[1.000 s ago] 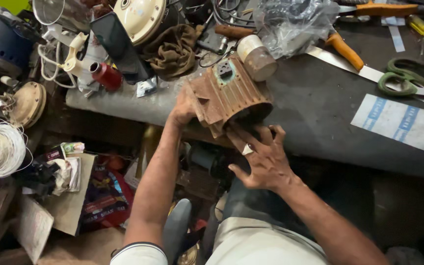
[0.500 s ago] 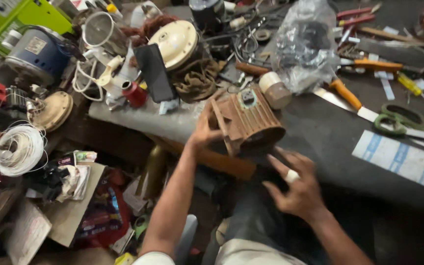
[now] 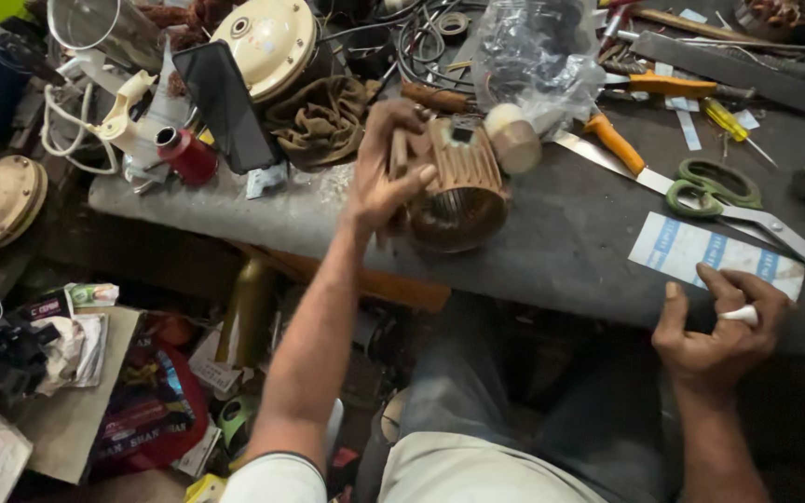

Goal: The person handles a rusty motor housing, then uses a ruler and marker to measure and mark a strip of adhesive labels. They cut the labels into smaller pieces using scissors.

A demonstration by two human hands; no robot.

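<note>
Two bare hands are at work over a cluttered grey tabletop (image 3: pixel 561 251). The left hand (image 3: pixel 386 172) wraps its grip around the left flank of a ribbed brown metal motor housing (image 3: pixel 458 186), a finned cylinder lying on its side with its open round end facing the person at about 6 o'clock. The fingers curl over the top fins and the thumb presses across the front rim, so the grip is closed on the housing. The right hand (image 3: pixel 724 321) sits well apart at roughly 4 o'clock from the housing, at the tabletop's near edge, pinching a small white cylindrical piece (image 3: pixel 740 315) between thumb and fingers; its grip is narrow and closed on that piece.

The housing lies near the tabletop's front edge, just beside a cream-coloured round cap (image 3: pixel 512 138) at 1 o'clock and a crumpled brown rag (image 3: pixel 319 116) at 10 o'clock. Green-handled scissors (image 3: pixel 719 191) and an orange-handled blade (image 3: pixel 615 144) lie at 3 o'clock.

As I judge it, the one-handed hold from the side is the weak point: the housing looks heavy and round, so it could roll or twist out of the grip and drop off the near edge. The small white piece could also slip out of the pinch into the clutter below.
</note>
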